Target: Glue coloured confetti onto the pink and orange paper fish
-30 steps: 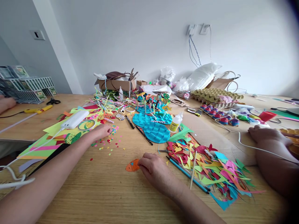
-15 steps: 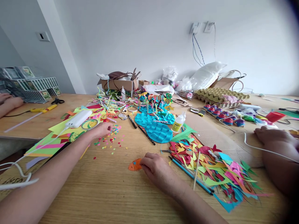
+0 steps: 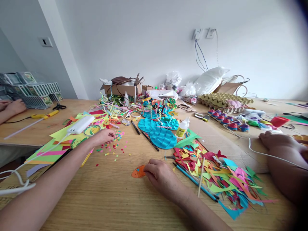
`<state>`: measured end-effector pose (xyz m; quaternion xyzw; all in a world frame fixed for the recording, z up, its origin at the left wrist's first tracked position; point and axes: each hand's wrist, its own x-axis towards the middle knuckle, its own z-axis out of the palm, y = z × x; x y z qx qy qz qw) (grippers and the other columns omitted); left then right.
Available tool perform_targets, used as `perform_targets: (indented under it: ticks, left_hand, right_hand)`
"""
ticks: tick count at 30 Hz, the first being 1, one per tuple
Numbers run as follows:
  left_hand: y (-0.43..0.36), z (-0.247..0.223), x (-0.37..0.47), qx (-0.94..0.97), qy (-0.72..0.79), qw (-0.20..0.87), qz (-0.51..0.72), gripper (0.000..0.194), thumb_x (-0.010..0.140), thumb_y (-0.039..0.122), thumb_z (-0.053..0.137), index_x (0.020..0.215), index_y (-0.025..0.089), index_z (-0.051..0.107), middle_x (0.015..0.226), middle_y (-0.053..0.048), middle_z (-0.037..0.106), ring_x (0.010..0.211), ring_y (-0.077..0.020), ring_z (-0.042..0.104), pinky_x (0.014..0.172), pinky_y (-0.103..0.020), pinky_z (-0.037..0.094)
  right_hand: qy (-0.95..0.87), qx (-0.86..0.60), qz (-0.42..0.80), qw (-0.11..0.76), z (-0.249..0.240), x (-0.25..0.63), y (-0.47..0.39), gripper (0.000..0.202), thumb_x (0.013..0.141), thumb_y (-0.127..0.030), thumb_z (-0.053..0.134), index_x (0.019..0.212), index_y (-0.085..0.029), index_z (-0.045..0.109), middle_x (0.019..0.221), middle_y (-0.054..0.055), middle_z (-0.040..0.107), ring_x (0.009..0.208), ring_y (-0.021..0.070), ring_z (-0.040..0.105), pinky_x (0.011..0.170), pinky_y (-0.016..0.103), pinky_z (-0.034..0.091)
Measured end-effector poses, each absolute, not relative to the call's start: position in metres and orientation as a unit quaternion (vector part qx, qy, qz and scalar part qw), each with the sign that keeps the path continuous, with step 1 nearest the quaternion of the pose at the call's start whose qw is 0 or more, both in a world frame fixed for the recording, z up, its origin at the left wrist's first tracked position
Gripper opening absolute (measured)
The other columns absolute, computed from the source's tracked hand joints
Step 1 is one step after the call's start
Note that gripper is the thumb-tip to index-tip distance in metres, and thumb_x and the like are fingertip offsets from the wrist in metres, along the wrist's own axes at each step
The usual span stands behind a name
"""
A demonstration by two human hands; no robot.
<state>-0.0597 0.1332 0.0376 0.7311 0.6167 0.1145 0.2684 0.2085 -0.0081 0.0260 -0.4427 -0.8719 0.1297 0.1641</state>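
My right hand [image 3: 160, 175] rests low over the table, its fingers closed on the tail end of an orange paper fish [image 3: 137, 172]. The fish lies flat, with drawn lines and a small blue piece on it. At the edge of a small pile of coloured paper confetti [image 3: 119, 136], my left hand [image 3: 105, 136] has its fingers curled in a pinch. Whatever is between those fingertips is too small to make out. More confetti bits lie scattered below that hand. Beyond both hands stand round blue paper bases [image 3: 163, 138], the rear ones carrying paper fish and twisted stems.
Paper scraps [image 3: 223, 179] and blue pencils [image 3: 196, 182] lie right of my right hand. A glue bottle [image 3: 183, 127] stands behind them. A white power bank [image 3: 81, 124] sits on coloured sheets at left. Other people's hands [image 3: 14, 107] and forearm [image 3: 281, 150] are at the sides.
The view shifts slightly. My left hand stays by the confetti, its fingers turned a little differently. My right hand keeps its hold on the orange paper fish.
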Motion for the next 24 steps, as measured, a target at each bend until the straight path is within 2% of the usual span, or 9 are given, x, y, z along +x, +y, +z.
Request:
perform_targets:
  ticks: [12,24]
  left_hand:
    - [0.119,0.045,-0.054,0.745,0.609,0.247,0.118,0.013,0.062,0.022,0.044,0.068,0.018,0.054,0.057,0.003,0.058,0.047,-0.0120,0.054,0.041,-0.019,0.035]
    - [0.122,0.045,-0.056,0.749,0.617,0.210,0.117,0.009,0.058,0.018,0.046,0.061,0.018,0.054,0.055,0.003,0.055,0.050,-0.0129,0.053,0.046,-0.020,0.036]
  right_hand:
    - [-0.874,-0.447,0.114,0.156,0.025,0.208,-0.007,0.019,0.083,-0.014,0.044,0.077,-0.017,0.062,0.074,0.003,0.058,0.067,0.0110,0.053,0.058,0.021,0.033]
    - [-0.871,-0.448,0.119,0.165,0.025,0.209,-0.006,0.020,0.083,-0.014,0.044,0.080,-0.017,0.063,0.075,0.003,0.059,0.066,0.0104,0.053,0.058,0.020,0.033]
